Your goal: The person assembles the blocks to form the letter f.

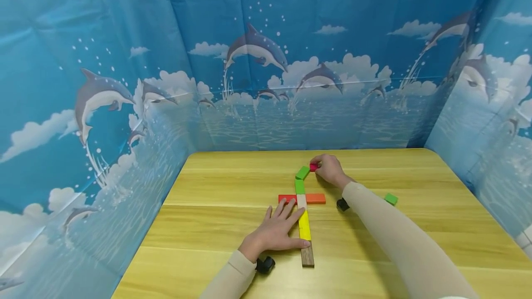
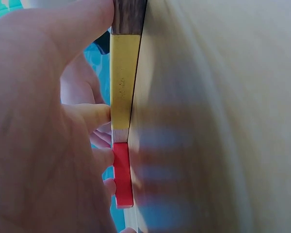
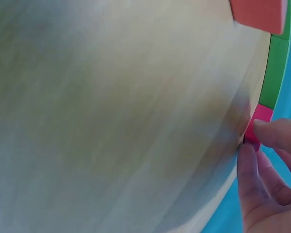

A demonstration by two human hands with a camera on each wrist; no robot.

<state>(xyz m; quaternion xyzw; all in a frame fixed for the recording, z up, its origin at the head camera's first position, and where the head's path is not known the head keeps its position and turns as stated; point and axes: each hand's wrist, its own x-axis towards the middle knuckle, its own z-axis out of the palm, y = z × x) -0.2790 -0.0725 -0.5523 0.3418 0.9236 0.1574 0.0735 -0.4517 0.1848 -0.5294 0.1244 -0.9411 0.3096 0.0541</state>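
Note:
In the head view, my right hand pinches a small pink block between thumb and fingers. In the right wrist view, the pink block meets the end of a green block. Two green blocks form a bend leading down to a pale block. A red block and an orange block flank the pale one. Below it run a yellow block and a dark brown block. My left hand lies spread along the row, fingertips at the red and yellow blocks, thumb at the brown.
A loose green block lies on the wooden table, right of my right forearm. Black wrist devices sit at both wrists. A blue dolphin-print curtain hangs behind the table and along its sides.

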